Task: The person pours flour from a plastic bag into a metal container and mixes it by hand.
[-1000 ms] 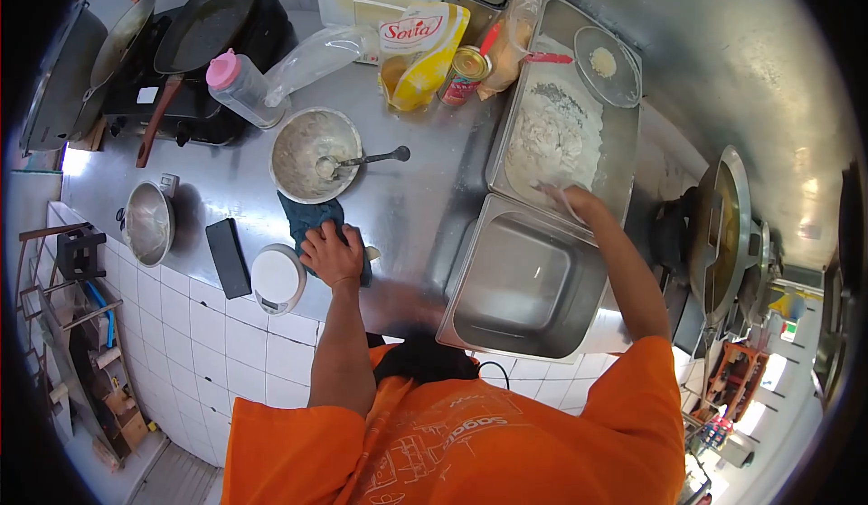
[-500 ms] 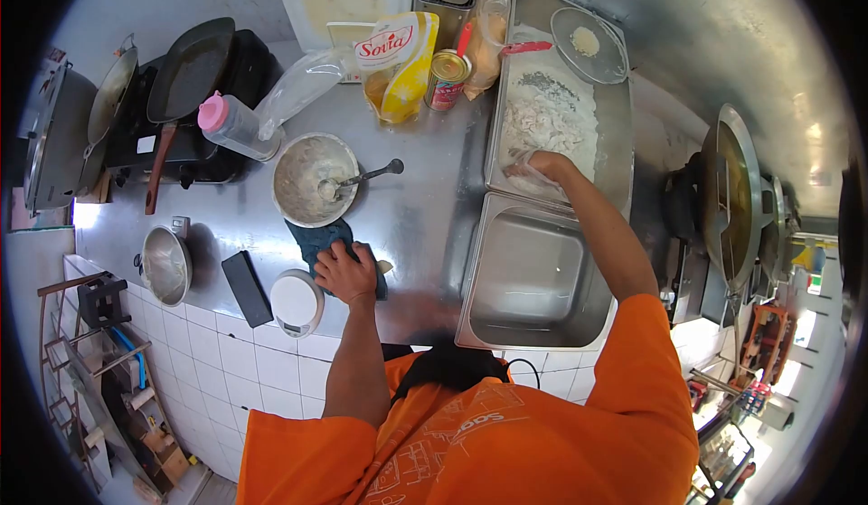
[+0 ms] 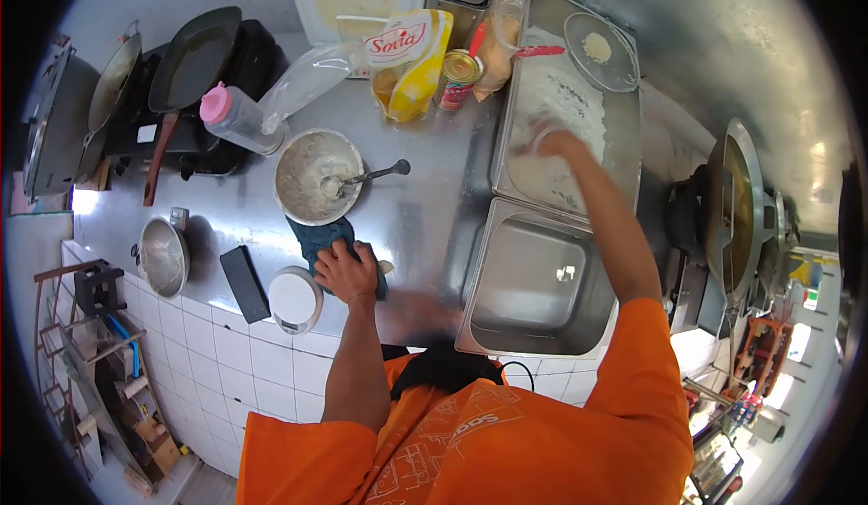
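Observation:
My right hand [image 3: 550, 139], smeared by motion and seemingly in a clear plastic glove, is at the white flour [image 3: 574, 89] in a steel tray [image 3: 624, 152]. Its fingers cannot be made out, nor can anything in them. On the steel counter, my left hand [image 3: 348, 272] lies on a dark folded cloth [image 3: 318, 234], fingers bent and a little apart. Just beyond the cloth stands a metal bowl [image 3: 294, 202] coated with pale batter, a dark-handled spoon [image 3: 384, 170] leaning in it. A round strainer [image 3: 597, 48] sits at the tray's far end.
A deep steel pan [image 3: 533, 270] adjoins the flour tray on the near side. A white scale [image 3: 295, 299], a black phone [image 3: 244, 283] and a small bowl [image 3: 165, 256] are near the front edge. Behind are a yellow pouch [image 3: 411, 66], a can [image 3: 458, 80] and a pink-lidded bottle [image 3: 240, 118].
My right hand has swept up and away from the tray's near end, and the lumpy flour heap looks flatter. My left hand stays on the cloth. The view has shifted slightly.

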A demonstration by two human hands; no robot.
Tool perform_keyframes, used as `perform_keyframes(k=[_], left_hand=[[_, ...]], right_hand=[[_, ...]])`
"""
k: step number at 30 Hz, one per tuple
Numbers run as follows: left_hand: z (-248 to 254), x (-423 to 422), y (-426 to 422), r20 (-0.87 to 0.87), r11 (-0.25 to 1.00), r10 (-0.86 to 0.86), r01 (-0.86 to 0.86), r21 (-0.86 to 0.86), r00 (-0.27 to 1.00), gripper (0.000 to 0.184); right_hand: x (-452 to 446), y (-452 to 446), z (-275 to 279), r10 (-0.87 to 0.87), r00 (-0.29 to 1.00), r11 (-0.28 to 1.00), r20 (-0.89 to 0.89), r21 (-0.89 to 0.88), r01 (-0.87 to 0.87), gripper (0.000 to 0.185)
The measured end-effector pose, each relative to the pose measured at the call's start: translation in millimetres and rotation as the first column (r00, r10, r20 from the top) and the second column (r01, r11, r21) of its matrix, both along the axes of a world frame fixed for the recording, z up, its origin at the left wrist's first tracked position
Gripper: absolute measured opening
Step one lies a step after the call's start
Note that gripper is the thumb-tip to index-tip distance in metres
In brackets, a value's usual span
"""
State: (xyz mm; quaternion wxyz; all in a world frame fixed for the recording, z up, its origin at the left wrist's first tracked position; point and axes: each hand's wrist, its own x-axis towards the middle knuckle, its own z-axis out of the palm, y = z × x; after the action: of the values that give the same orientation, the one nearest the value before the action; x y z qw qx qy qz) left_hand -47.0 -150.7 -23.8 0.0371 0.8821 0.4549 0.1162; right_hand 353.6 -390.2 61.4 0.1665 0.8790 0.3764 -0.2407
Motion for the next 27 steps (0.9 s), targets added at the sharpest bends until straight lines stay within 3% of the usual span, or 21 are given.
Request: perform_keyframes(k=[3,6,9,12,15,18,21,23,25,26,27], left_hand=[[-1.0,3.0,4.3,0.036,1.000,-0.018,0.017,0.026,0.999,0.027],[3.4,0.7,2.8,-0.018,1.000,-0.020,0.020,-0.020,1.000,0.028],[5.0,1.1,4.3,-0.047,0.999,0.005,-0.007,-0.046,0.999,0.029],[2.2,-0.1,3.9,-0.039,1.000,-0.008,0.008,-0.004,0.999,0.026],[0.8,0.4,4.9,-0.042,1.000,-0.004,0.004,-0.003,0.999,0.026],[-2.5,0.0,4.8,-0.040,1.000,-0.001,0.001,0.012,0.999,0.027],[-1.6,0.6,4.1,0.016,1.000,-0.015,0.014,0.025,1.000,0.027],[-1.8,0.6,4.3,0.003,1.000,-0.009,0.009,0.012,1.000,0.027],[-1.5,-0.3,4.8,-0.014,1.000,0.006,-0.006,-0.002,1.000,0.028],[-0.8,-0.6,5.2,-0.024,1.000,0.009,-0.009,-0.010,1.000,0.028],[-0.2,-0.4,3.1,-0.033,1.000,0.005,-0.006,-0.019,0.999,0.028]], right_hand=[[-50.3,11.7,34.9,-0.071,0.977,0.995,0.202,-0.051,0.082,0.086],[4.0,-37.1,-2.3,-0.252,0.954,0.963,0.161,0.140,0.231,0.083],[52.2,-85.8,-46.1,-0.404,0.910,0.841,0.093,0.429,0.329,0.089],[65.4,-106.1,-10.9,-0.458,0.887,0.789,-0.057,0.433,0.436,0.087],[30.4,-80.6,92.8,-0.496,0.868,0.808,-0.004,0.362,0.464,0.084],[17.7,-71.4,148.6,-0.563,0.826,0.758,-0.009,0.392,0.521,0.070],[31.4,-109.3,135.9,-0.305,0.947,0.800,-0.096,0.514,0.310,0.069],[29.8,-119.8,105.9,-0.349,0.911,0.766,-0.220,0.493,0.413,0.067],[27.9,-122.5,68.7,-0.283,0.928,0.895,-0.242,0.282,0.347,0.068],[22.8,-121.3,48.2,-0.195,0.955,0.974,-0.223,0.066,0.215,0.070],[11.3,-111.4,22.8,-0.308,0.931,0.944,-0.198,0.059,0.325,0.075]])
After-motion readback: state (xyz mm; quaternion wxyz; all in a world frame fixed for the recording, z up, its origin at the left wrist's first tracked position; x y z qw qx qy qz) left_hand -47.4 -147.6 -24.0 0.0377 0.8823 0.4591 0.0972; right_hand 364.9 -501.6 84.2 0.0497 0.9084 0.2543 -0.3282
